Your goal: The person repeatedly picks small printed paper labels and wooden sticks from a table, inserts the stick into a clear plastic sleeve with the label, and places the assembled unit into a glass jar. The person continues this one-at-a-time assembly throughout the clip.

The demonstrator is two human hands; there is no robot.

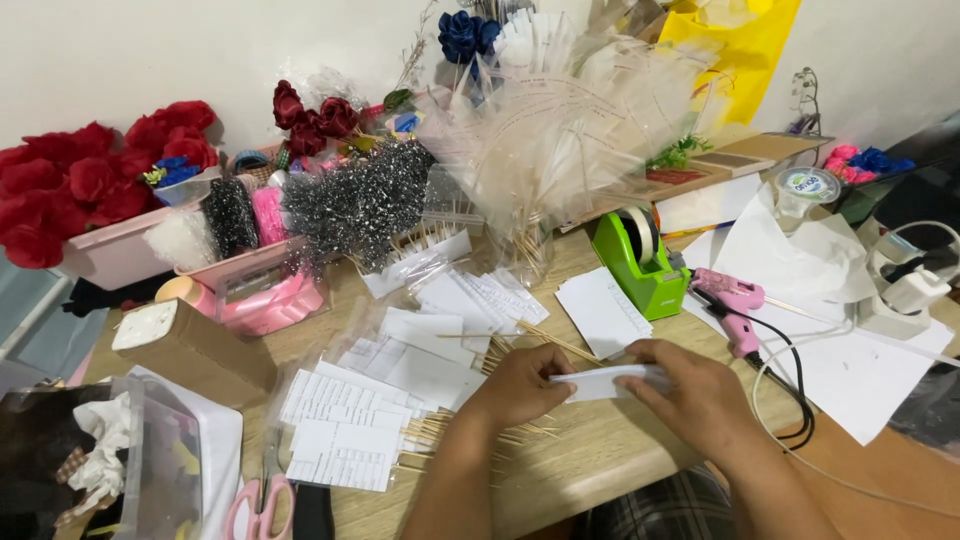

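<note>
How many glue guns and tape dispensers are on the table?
2: a pink glue gun right of the hands, and a green tape dispenser just left of it. Clutter may hide others.

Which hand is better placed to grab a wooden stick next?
Left. The left hand lies right over the wooden sticks, pinching one end of the white paper slip. The right hand is farther away, holding the other end.

Bare desk edge (600,460) between skewers (450,430) and glue gun (735,305)
</note>
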